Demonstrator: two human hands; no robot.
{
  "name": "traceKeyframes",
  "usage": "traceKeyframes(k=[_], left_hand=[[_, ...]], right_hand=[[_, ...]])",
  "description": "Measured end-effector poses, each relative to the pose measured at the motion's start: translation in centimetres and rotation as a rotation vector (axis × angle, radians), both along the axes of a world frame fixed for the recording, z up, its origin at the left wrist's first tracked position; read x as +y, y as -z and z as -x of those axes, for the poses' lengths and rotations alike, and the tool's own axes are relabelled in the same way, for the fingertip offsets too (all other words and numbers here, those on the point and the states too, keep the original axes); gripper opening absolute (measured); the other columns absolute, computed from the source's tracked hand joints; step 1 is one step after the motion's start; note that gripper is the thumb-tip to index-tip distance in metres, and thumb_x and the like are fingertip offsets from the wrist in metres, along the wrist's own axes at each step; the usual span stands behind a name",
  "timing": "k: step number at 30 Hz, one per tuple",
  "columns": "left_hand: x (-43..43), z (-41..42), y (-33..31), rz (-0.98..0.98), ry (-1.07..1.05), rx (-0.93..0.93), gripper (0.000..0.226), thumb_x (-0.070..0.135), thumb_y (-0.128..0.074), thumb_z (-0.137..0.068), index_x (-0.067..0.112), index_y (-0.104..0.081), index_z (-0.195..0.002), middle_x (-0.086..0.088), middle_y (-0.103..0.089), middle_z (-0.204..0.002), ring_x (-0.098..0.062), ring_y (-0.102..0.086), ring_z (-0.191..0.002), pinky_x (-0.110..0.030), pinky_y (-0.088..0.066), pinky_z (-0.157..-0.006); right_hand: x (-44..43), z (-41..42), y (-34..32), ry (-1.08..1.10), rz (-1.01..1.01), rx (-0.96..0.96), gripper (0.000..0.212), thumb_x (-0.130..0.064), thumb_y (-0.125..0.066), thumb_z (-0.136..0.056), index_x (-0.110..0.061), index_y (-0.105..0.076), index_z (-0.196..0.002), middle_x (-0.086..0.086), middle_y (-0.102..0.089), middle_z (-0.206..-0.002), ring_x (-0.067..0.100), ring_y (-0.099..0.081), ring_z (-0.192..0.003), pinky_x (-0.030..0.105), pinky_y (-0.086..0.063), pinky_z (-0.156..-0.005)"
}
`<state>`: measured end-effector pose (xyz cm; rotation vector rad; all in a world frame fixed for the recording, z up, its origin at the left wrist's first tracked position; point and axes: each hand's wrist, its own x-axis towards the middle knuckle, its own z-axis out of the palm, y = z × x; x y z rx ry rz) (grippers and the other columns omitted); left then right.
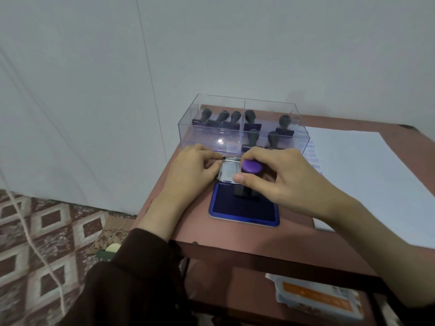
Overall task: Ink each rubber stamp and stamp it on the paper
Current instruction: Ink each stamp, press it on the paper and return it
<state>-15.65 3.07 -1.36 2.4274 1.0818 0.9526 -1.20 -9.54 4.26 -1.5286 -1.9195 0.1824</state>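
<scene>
Right hand (280, 182) grips stamp (251, 167), left (190, 170) perhaps lid (228, 172)

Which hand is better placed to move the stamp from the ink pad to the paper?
Right. The right hand grips the purple-knobbed rubber stamp on the blue ink pad, and the white paper sheet lies on its side. The left hand holds the pad's metal lid.

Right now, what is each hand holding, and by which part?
Right hand grips the purple-topped stamp by its handle; left hand holds the ink-pad lid at its left edge.
</scene>
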Motion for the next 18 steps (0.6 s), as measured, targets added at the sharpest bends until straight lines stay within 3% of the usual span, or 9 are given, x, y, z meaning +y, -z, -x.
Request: traceKeyframes(k=[9, 18], left_hand=[[0.1, 0.0, 0.1, -0.02, -0.001, 0.034, 0.022, 0.024, -0.059, -0.086, 0.023, -0.072, -0.104, 0.001, -0.064, -0.101, -0.018, -0.054, -0.097, -0.024, -0.037, -0.079], [-0.1, 0.0, 0.1, -0.023, -0.007, 0.036, 0.022, 0.024, -0.058, -0.086, 0.022, -0.071, -0.104, 0.002, -0.063, -0.101, -0.015, -0.052, -0.096, -0.02, -0.032, -0.076]], right_hand=[[-0.4, 0.6, 1.8, 0.029, -0.047, 0.011, 0.02, -0.036, -0.061, -0.082, -0.016, -0.061, -0.084, -0.005, -0.051, -0.058, 0.009, -0.041, -0.052, 0.016, -0.031, -0.051], [-0.4, 1.1, 2.5, 0.07, -0.117, 0.028, 0.014, -0.029, -0.064, -0.081, -0.014, -0.062, -0.083, -0.018, -0.044, -0.055, 0.001, -0.044, -0.052, 0.009, -0.031, -0.053]])
